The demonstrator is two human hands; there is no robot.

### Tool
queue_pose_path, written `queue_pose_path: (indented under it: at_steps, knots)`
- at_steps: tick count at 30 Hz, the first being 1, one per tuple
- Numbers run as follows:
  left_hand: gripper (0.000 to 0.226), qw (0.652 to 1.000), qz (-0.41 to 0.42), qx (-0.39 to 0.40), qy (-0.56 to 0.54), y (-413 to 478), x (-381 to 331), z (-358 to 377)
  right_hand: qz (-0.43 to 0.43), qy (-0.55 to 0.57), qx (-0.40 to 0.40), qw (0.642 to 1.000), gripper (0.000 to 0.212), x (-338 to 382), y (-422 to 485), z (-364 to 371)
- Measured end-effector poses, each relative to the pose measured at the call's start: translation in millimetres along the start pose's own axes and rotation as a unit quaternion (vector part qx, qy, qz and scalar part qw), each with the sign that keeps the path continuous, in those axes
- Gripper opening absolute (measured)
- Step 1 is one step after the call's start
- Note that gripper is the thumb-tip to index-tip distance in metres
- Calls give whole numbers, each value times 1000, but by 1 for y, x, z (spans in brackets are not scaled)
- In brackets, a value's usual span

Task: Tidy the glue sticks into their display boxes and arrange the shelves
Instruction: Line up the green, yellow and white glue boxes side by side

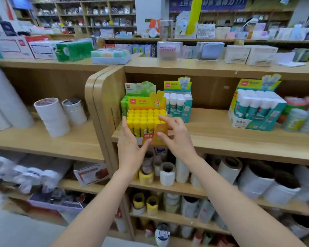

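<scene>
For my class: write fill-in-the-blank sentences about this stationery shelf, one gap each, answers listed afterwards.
The glue sticks in the display box have ____ caps.
The box behind it is coloured ____.
The teal box beside it holds sticks with ____ caps.
The left hand and right hand hold the display box at the ____ edge of the shelf.
Answers: yellow, green, white, front

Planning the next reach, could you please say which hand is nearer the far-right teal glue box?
Right. The right hand sits left of the far-right teal glue box; the left hand grips the yellow box farther left.
</scene>
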State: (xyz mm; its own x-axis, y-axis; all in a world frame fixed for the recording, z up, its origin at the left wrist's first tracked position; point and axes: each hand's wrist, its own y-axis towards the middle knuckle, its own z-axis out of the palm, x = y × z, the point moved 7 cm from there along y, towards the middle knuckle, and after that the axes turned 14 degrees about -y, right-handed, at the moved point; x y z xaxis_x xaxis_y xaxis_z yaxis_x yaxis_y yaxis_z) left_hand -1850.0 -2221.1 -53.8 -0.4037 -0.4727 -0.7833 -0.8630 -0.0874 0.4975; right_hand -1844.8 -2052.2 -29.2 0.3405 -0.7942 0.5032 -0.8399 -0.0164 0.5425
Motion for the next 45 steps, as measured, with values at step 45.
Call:
queue_pose_path:
  at_steps: [45]
  knots:
    - [107,991,31,128,-38,54,-90,210,3,-290,-188,938,39,-150,32,-160]
